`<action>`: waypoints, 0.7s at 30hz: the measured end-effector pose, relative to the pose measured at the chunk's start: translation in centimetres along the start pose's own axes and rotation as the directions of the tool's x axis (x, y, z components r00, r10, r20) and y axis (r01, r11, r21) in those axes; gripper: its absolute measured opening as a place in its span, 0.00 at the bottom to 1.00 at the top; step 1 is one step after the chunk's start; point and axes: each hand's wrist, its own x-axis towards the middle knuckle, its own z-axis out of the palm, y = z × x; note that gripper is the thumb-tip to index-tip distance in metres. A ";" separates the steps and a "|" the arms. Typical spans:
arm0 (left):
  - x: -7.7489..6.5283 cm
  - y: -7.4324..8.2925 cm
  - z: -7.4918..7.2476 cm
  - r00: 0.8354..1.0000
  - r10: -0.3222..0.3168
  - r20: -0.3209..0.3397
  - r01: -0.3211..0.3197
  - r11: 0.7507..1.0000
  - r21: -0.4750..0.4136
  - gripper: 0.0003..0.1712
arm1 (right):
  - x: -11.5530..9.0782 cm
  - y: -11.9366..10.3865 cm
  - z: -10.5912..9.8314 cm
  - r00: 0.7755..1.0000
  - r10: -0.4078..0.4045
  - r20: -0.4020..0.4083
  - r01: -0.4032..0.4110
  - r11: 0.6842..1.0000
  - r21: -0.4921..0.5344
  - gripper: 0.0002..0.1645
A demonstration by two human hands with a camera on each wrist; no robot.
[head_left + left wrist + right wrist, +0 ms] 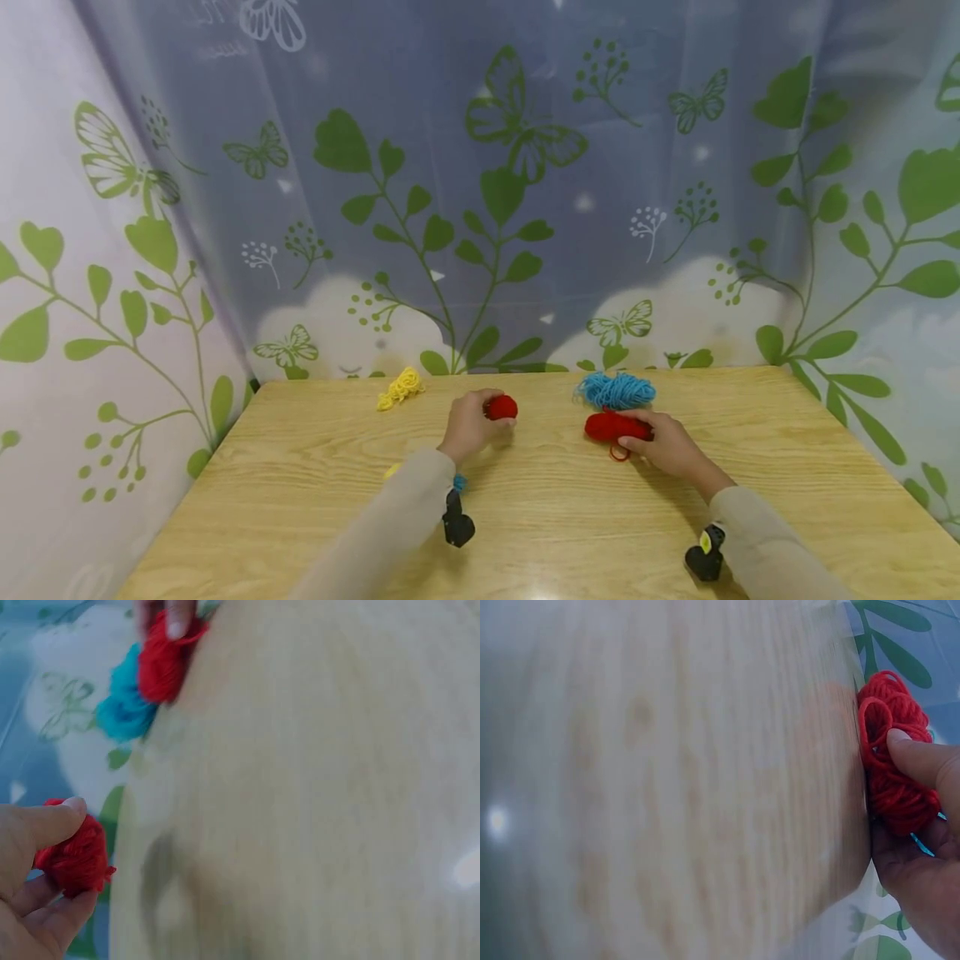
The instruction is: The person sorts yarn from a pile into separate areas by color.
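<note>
My left hand [474, 427] holds a small red ball of yarn [502, 407] between thumb and fingers over the middle of the table. In the left wrist view this yarn ball [79, 859] shows wound strands and a short stub at one side. To the right, my right hand [667, 442] grips a larger, oblong red yarn skein [613, 427], with a loose loop hanging from it. The right wrist view has the thumb pressed on the skein [896, 761] and fingers beneath. Right behind it lies a blue yarn skein [617, 391], partly overlapped by the red one.
A small yellow yarn bundle [401, 389] lies at the back left of the wooden table [547, 517]. Bits of blue yarn [460, 482] and something yellow [392, 470] peek out beside the left sleeve. A printed curtain [420, 317] hangs behind the table's far edge.
</note>
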 end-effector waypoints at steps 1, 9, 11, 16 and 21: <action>-0.1 0.1 0.5 1.000 0.008 0.006 -0.008 1.000 0.009 0.27 | 0.0 0.0 0.0 1.000 0.003 0.001 -0.003 1.000 0.002 0.28; -1.3 0.0 3.3 0.999 0.030 0.044 -0.033 0.997 0.070 0.26 | 0.1 -0.2 0.1 1.000 -0.014 -0.016 0.014 1.000 -0.015 0.28; -1.6 0.0 3.6 0.999 0.039 0.039 -0.041 0.997 0.070 0.25 | 0.0 -0.2 0.1 1.000 -0.014 -0.016 0.014 1.000 -0.015 0.28; -1.8 0.0 3.7 0.999 0.043 0.027 -0.045 0.997 0.067 0.26 | 0.0 0.0 0.1 1.000 0.009 -0.007 -0.009 1.000 -0.001 0.29; -1.6 -0.2 3.7 0.999 0.042 0.028 -0.044 0.997 0.069 0.26 | 0.0 0.0 0.2 1.000 0.018 -0.012 -0.018 1.000 -0.010 0.28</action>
